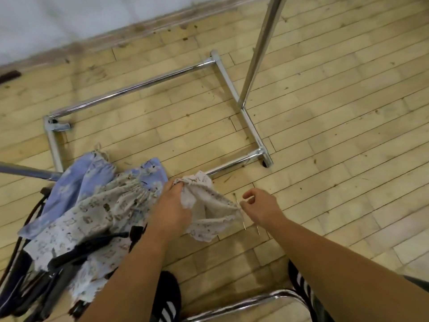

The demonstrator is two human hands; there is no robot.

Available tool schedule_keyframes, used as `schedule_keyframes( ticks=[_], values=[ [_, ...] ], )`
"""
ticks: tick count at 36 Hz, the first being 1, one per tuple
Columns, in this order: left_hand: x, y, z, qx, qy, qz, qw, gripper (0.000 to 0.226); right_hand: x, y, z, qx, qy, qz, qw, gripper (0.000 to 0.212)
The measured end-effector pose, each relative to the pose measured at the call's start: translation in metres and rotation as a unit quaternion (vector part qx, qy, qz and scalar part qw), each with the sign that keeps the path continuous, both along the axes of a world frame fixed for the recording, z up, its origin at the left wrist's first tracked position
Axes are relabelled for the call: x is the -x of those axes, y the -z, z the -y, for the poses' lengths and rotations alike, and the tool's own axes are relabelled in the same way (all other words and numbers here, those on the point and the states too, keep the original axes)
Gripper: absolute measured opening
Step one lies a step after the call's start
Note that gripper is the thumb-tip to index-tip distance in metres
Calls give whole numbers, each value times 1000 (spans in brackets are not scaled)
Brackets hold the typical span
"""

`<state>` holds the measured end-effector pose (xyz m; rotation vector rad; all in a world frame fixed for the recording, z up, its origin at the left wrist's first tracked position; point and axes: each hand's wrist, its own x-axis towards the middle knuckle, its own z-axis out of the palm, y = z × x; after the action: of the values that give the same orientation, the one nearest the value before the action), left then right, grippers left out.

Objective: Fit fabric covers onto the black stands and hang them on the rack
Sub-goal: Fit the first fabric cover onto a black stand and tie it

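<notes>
Soft, even indoor light is falling from overhead; I am seeing only faint shadows on the wooden floor [336,170] beneath the rack [130,89] base. Its chrome tubes are throwing bright glare streaks. The wide lens is bending the floorboards toward the edges. Whole frame is reading slightly soft; the wall [69,17] at top left is smearing, and the fabric cover [202,228] print is blurring into blotches.

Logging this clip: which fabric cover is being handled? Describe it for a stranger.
Find the chrome rack base on the wooden floor; just in front of it, a pale printed cover is stretched between both hands. The left hand grips its gathered edge, the right hand pinches a corner; unlike the blue cover heaped at left, it is held open.
</notes>
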<state>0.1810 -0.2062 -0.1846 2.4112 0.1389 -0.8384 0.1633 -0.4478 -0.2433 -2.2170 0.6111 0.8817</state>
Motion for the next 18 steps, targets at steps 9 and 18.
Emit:
schedule_keyframes(
  ticks=[9, 18],
  values=[
    [11, 40, -10, 11, 10, 18, 1000, 51, -23, 60, -8, 79, -88, -2, 993, 21],
    [19, 39, -8, 31, -21, -7, 999, 59, -34, 85, -32, 119, -198, -26, 973, 18]
  ],
)
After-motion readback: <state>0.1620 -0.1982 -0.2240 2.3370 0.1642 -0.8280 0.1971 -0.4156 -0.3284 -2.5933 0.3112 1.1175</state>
